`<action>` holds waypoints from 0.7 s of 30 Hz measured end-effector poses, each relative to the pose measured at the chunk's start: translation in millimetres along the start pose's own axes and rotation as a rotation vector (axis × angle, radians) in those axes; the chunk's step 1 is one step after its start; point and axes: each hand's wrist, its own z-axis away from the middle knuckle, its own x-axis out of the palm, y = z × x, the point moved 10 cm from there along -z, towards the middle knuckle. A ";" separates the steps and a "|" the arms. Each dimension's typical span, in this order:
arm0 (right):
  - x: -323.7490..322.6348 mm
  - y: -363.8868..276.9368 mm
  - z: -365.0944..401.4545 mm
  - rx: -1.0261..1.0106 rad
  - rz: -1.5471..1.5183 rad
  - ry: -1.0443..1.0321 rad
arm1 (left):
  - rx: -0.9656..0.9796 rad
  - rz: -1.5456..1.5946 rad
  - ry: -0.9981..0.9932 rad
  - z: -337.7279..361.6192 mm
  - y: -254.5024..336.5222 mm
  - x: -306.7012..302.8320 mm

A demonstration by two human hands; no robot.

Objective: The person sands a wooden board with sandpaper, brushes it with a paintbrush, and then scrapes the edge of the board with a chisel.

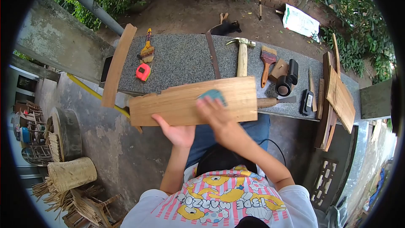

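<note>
Two brushes [147, 54], one hammer [242, 61], one tape measure [143, 72] and one chisel [287, 99] are lying on the bench [181, 59]; one dog [225, 28] and one sack [300, 21] are lying beyond its far edge.

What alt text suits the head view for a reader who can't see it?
The left hand holds a wooden board by its near edge while the right hand presses a blue-green pad on its face. Beyond, a speckled ledge holds a tape measure, a hammer and two brushes.
</note>
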 end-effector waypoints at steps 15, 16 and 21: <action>-18.3 35.6 10.6 0.168 -0.003 0.072 | 0.032 -0.270 0.107 2.2 -7.8 5.8; -28.2 56.4 17.9 0.238 0.063 0.097 | 0.050 -0.334 0.075 -0.4 2.2 10.3; -22.8 60.5 13.4 0.251 0.107 0.158 | 0.040 -0.289 0.071 1.4 -13.7 13.6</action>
